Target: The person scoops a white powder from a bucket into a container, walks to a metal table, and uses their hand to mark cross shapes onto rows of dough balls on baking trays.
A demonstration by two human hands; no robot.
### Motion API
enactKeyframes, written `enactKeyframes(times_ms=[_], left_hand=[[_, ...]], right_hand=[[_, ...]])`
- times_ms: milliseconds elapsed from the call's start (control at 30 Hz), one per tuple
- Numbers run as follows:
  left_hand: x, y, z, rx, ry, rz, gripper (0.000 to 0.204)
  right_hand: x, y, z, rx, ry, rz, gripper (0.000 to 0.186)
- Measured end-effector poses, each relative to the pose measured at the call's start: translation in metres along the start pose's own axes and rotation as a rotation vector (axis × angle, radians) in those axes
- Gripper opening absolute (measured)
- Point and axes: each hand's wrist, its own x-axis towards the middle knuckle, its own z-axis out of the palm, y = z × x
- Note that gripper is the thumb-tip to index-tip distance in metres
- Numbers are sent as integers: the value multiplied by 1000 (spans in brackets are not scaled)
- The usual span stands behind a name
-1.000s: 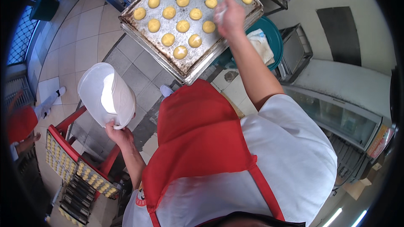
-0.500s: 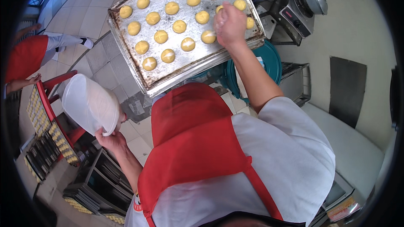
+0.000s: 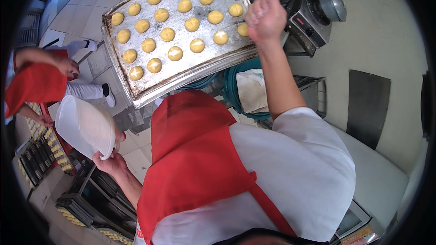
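Note:
My left hand point(image 3: 112, 162) grips a translucent white plastic tub point(image 3: 72, 129) by its rim; the tub is tilted and has pale contents. My right hand point(image 3: 267, 17) is curled closed above the right end of a metal baking tray point(image 3: 170, 79). Its fingertips look whitened, and what they hold, if anything, is hidden. Rows of round yellow dough buns point(image 3: 167, 34) sit on the tray, many scored with a cross on top. Several in the near row, such as this bun point(image 3: 175, 53), carry white marks in the cross.
A teal bin point(image 3: 230, 86) with a pale cloth point(image 3: 252, 91) stands below the tray's right side. Farther right is a metal appliance with a grey round pan point(image 3: 333, 3). A co-worker in a red apron point(image 3: 38, 81) stands left, beside racks of bun-filled trays point(image 3: 59, 149).
My right hand has moved rightward from above the buns to the tray's right edge and remains closed. The tray and tub appear shifted left. The co-worker has come further into view.

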Motion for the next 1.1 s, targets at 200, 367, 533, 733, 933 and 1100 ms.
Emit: enactKeyframes(times_ms=[200, 367, 533, 733, 933, 1100], left_hand=[[-11, -7, 4, -12, -22, 1, 22], [-20, -13, -8, -28, 19, 34, 24], [-24, -22, -5, -88, 1, 37, 24], [-45, -27, -22, -143, 42, 45, 18], [-49, -34, -44, -142, 21, 50, 21], [-48, -28, -38, -127, 88, 54, 21]], right_hand=[[18, 29, -38, -344, 204, -47, 42], [32, -2, -20, -104, 20, -77, 42], [75, 37, -18, -308, 71, -100, 39], [50, 33, 20, -189, -113, 20, 39], [50, 83, 27, -435, -98, -71, 42], [32, 71, 61, -280, -216, 8, 40]])
